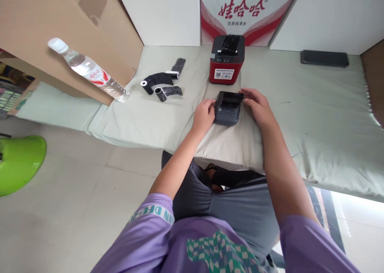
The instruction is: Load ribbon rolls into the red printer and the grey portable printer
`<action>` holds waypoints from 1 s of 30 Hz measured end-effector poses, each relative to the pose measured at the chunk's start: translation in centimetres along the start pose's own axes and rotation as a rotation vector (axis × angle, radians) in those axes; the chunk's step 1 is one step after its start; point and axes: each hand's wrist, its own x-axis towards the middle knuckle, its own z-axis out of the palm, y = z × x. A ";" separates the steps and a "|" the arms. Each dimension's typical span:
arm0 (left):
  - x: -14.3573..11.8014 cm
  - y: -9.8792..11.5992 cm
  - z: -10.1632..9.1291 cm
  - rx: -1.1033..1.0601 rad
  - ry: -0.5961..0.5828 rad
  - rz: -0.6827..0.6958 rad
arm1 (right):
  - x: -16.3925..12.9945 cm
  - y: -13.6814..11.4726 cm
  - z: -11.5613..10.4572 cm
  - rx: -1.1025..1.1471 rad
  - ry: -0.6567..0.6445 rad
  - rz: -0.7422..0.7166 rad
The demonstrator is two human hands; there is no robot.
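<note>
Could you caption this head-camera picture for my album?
Left hand and right hand flank a dark printer, with a red printer behind it and black rolls to the left.

A bench (324, 117) covered in wrinkled pale-green cloth spans the frame, its front edge sagging below the middle. On it sit a small dark printer (227, 117) at centre and, just above, a red-and-black printer (212, 71). Unwound black rolls (160, 79) lie left of centre, near an upright water bottle (99, 73) at upper left. A black phone (324, 59) lies at upper right.
</note>
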 end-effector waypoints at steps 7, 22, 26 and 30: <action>0.1 -0.4 0.4 0.001 -0.036 -0.019 | -1.4 0.9 0.0 -0.015 -0.213 0.039; -0.2 0.0 0.7 0.011 0.027 -0.065 | -1.9 1.0 0.9 0.004 -0.078 0.060; -0.2 -0.1 0.7 -0.040 0.075 -0.094 | -1.7 1.4 1.0 0.017 -0.079 0.049; -0.2 0.1 0.7 -0.006 0.027 -0.077 | -1.5 1.5 0.8 -0.032 -0.143 0.027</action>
